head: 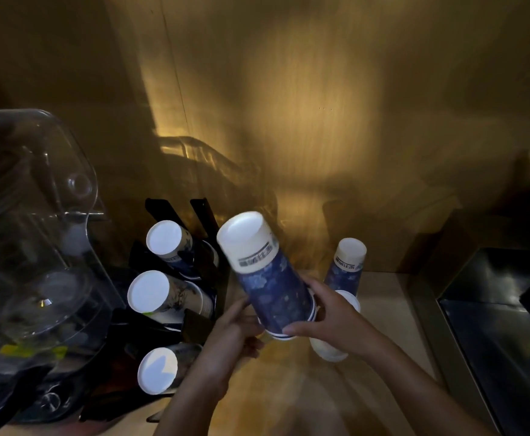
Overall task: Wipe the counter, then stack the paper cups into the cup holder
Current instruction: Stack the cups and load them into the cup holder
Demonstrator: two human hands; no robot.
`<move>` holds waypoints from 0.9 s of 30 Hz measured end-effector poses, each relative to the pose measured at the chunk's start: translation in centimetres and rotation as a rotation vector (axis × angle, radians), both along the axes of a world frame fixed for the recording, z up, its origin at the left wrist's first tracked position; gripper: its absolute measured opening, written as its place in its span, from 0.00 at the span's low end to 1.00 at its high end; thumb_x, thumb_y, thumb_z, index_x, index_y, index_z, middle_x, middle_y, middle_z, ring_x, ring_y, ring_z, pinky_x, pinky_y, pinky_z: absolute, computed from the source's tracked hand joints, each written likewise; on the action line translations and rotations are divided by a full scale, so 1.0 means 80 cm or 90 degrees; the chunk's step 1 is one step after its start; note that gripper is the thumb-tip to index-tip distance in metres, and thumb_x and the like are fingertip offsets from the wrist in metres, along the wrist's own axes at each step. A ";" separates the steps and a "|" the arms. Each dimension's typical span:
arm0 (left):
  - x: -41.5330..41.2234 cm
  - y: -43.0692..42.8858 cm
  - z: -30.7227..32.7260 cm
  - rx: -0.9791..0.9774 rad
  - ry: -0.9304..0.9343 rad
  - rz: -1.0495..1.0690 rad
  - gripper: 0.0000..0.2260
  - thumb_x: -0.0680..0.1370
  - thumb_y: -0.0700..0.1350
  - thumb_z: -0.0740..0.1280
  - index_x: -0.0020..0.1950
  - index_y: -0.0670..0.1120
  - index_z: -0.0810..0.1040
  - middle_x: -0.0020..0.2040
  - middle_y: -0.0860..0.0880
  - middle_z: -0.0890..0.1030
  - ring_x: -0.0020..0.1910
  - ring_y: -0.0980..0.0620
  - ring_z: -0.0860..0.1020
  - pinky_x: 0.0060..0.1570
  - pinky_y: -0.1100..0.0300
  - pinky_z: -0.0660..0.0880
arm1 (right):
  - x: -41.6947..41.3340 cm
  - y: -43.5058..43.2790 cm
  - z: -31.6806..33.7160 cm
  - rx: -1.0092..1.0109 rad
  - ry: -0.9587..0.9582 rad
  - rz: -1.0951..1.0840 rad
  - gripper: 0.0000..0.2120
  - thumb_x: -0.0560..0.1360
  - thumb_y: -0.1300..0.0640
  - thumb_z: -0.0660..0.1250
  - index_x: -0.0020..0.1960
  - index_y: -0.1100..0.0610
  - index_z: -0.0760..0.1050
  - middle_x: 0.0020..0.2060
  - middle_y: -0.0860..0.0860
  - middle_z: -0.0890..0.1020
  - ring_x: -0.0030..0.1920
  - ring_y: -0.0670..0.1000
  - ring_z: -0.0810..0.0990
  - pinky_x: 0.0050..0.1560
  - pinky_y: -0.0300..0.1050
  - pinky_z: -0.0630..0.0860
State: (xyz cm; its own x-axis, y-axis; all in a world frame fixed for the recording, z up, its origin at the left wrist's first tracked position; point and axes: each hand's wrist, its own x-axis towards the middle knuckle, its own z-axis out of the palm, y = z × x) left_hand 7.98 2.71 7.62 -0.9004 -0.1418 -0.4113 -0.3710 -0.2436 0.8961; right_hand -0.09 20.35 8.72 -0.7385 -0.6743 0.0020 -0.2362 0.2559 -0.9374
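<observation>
Paper, thin and light: the nested blue cup stack [271,278] hangs tilted above the desk [289,388], both hands closed round its open end, left hand [235,322], right hand [326,319]. Squeezing would dent it; grip near the stiffer rims. Farther left, the cup holder [201,269].

A grey band of upside-down, blurred characters crosses the held cup stack [265,272] and the standing cup [347,265]; neither is legible.

Wall: brushed golden-brown panel wall [320,105], 1 vertical seam at left.
Light: warm, dim pool at centre.
Right: dark steel sink basin [493,309].
</observation>
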 end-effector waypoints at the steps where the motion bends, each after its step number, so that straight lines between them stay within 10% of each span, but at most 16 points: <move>1: 0.002 -0.001 0.005 -0.036 0.013 -0.001 0.28 0.59 0.45 0.70 0.59 0.57 0.77 0.51 0.49 0.85 0.44 0.49 0.80 0.45 0.52 0.73 | 0.001 -0.002 0.000 -0.015 -0.019 -0.007 0.33 0.59 0.39 0.76 0.57 0.25 0.62 0.56 0.28 0.74 0.58 0.34 0.73 0.49 0.29 0.74; 5: 0.008 -0.003 0.022 -0.050 0.079 0.021 0.22 0.62 0.45 0.71 0.56 0.50 0.81 0.62 0.44 0.78 0.60 0.46 0.78 0.63 0.46 0.72 | 0.000 -0.012 -0.005 -0.041 -0.054 -0.039 0.35 0.56 0.38 0.77 0.55 0.25 0.61 0.60 0.37 0.73 0.57 0.37 0.75 0.52 0.36 0.77; 14: 0.033 -0.012 0.095 -0.194 0.211 0.123 0.24 0.66 0.67 0.67 0.58 0.58 0.76 0.55 0.59 0.81 0.54 0.63 0.79 0.55 0.59 0.75 | -0.009 -0.053 0.030 -0.070 -0.025 -0.025 0.32 0.59 0.38 0.75 0.58 0.33 0.64 0.53 0.32 0.77 0.54 0.34 0.75 0.45 0.28 0.74; 20: 0.002 -0.072 0.130 -0.237 0.174 0.219 0.15 0.82 0.50 0.51 0.53 0.49 0.77 0.64 0.48 0.75 0.60 0.51 0.74 0.55 0.60 0.69 | -0.033 -0.111 0.073 -0.051 0.032 0.014 0.34 0.57 0.37 0.75 0.52 0.21 0.56 0.50 0.19 0.69 0.52 0.21 0.66 0.42 0.17 0.66; 27: 0.004 -0.125 0.149 -0.200 0.274 0.216 0.40 0.66 0.72 0.50 0.66 0.47 0.73 0.60 0.51 0.80 0.61 0.55 0.77 0.61 0.60 0.68 | -0.062 -0.192 0.096 -0.031 0.146 0.009 0.43 0.53 0.32 0.74 0.61 0.34 0.55 0.53 0.26 0.66 0.51 0.24 0.69 0.48 0.28 0.64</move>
State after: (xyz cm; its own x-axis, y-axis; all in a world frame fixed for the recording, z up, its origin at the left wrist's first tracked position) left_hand 8.28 -7.29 19.54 -0.8597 -0.5036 0.0853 0.0901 0.0148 0.9958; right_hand -5.08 5.01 16.41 -0.7059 -0.6790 0.2017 -0.4477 0.2070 -0.8699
